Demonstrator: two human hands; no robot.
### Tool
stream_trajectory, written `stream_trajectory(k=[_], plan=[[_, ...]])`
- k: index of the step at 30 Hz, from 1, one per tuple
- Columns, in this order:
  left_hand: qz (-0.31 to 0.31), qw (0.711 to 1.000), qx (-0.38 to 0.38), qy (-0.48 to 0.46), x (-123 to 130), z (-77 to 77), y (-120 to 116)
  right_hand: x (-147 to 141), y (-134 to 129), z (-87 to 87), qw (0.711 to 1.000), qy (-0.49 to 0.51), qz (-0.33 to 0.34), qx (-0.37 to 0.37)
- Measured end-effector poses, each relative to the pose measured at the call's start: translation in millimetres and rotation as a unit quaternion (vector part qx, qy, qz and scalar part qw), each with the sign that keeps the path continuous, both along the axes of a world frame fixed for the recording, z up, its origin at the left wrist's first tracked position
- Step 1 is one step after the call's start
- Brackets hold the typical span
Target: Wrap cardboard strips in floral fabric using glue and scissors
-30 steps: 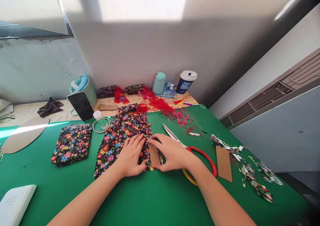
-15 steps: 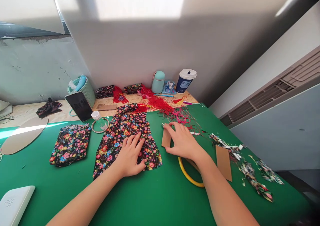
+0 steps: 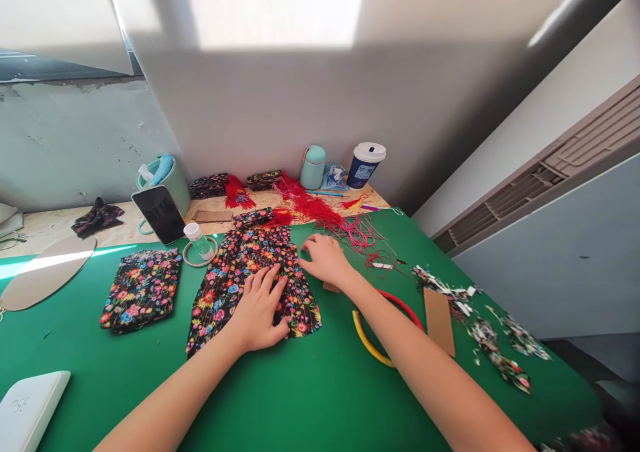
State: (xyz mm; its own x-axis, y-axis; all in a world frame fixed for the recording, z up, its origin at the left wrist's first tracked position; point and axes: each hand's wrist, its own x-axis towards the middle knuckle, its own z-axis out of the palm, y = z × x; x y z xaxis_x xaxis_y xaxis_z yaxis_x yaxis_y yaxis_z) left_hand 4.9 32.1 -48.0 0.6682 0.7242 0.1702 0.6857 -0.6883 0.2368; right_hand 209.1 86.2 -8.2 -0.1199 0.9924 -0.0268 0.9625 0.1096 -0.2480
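Observation:
My left hand [image 3: 260,312] lies flat, fingers spread, on a black floral cloth [image 3: 220,285] with a curved lower edge. At the cloth's right edge is my right hand [image 3: 327,260], fingers curved, thumb and forefinger apart, with nothing visible between them. A small piece of brown cardboard [image 3: 331,287] shows partly from under that hand; the rest is hidden. Below the right forearm lies a curved yellow and red hoop [image 3: 367,340], partly covered by the arm. Left of the spread cloth sits a folded floral cloth [image 3: 141,291].
Red tassels and cords [image 3: 320,212] lie behind the cloth. A phone [image 3: 159,213], a clear white-capped bottle [image 3: 199,242], a teal flask [image 3: 313,167] and a lidded cup [image 3: 367,165] stand toward the wall. Cardboard [image 3: 439,322] and fabric scraps [image 3: 500,355] are at right.
My right hand has moved left and slightly up, off the cardboard piece and to the cloth's right edge. The left hand keeps its place. The view has shifted slightly.

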Motion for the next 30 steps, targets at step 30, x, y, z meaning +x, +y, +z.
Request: stream_trajectory(k=[30], plan=[[0.006, 0.999, -0.005, -0.049, 1, 4.8, -2, 18, -16, 20.0, 0.979, 0.177, 0.099, -0.013]])
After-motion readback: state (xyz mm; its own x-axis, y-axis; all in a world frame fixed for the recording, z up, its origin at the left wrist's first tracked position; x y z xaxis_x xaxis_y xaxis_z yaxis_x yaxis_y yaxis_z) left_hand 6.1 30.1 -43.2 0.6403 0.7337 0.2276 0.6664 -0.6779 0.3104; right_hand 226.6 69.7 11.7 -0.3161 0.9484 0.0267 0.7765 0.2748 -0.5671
